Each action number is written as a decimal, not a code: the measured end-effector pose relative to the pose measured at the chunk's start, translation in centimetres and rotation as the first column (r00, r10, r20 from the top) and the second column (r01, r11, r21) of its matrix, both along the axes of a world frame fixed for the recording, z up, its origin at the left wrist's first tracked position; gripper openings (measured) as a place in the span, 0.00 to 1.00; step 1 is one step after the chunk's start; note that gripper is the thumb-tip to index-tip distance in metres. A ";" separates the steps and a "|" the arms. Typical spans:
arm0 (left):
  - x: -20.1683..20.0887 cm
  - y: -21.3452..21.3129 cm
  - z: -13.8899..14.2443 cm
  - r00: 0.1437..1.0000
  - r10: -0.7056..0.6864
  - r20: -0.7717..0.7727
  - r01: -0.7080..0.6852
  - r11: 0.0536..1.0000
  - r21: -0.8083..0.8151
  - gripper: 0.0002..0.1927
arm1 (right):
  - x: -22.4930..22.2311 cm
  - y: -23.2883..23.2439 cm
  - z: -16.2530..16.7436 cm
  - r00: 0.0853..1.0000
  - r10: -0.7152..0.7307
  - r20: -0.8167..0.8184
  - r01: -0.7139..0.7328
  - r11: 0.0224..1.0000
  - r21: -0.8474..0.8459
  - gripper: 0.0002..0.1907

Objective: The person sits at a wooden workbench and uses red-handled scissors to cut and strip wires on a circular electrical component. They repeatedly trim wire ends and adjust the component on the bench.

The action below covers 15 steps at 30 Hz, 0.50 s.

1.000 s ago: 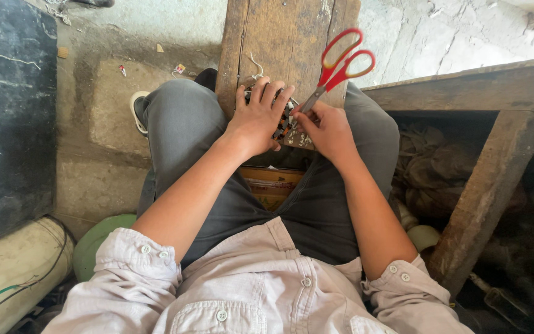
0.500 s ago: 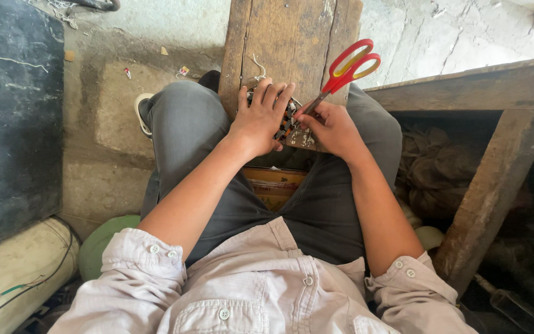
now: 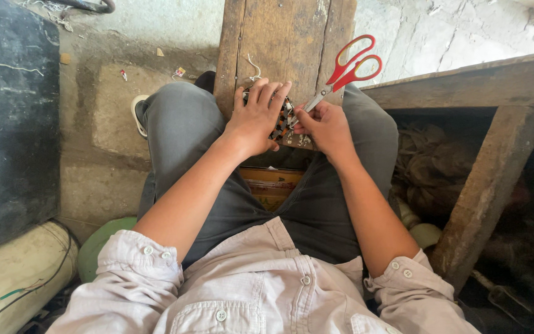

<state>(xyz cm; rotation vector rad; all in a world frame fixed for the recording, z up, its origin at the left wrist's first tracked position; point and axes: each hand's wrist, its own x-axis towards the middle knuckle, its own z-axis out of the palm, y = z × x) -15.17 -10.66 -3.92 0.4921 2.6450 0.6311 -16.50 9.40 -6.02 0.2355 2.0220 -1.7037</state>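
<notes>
I sit astride a worn wooden plank (image 3: 285, 43) that runs away between my knees. My left hand (image 3: 258, 117) lies flat, fingers spread, pressing down on a small dark beaded or metal piece (image 3: 281, 120) at the plank's near end. My right hand (image 3: 326, 127) is closed around the blades of red-handled scissors (image 3: 353, 65), whose handles point up and away to the right. The blade tips meet the small piece beside my left fingers. Most of the small piece is hidden under my hands.
A dark slab (image 3: 10, 117) leans at the left above a pale sack (image 3: 16, 272). A rough wooden frame (image 3: 483, 167) stands at the right with tangled fibre (image 3: 431, 167) under it. A sandalled foot (image 3: 138, 114) rests on the concrete floor (image 3: 112, 124).
The view has shifted slightly. My hands stay on the small piece, and the scissor handles have tilted a little further right and upward.
</notes>
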 end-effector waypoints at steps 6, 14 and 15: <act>0.1 0.2 -0.2 1.000 0.010 -0.004 -0.010 1.000 -0.003 0.69 | 1.0 -1.5 1.5 0.970 0.097 -0.222 -0.026 0.954 0.300 0.07; 0.0 -0.2 -0.3 0.999 0.025 0.019 -0.026 1.000 0.006 0.68 | -0.3 0.3 -0.2 0.976 0.190 -0.104 -0.184 0.981 0.064 0.08; 0.0 -0.2 -0.3 0.999 0.025 0.023 -0.025 1.000 0.006 0.67 | -0.7 0.7 -0.5 0.979 0.193 -0.061 -0.194 0.981 -0.002 0.08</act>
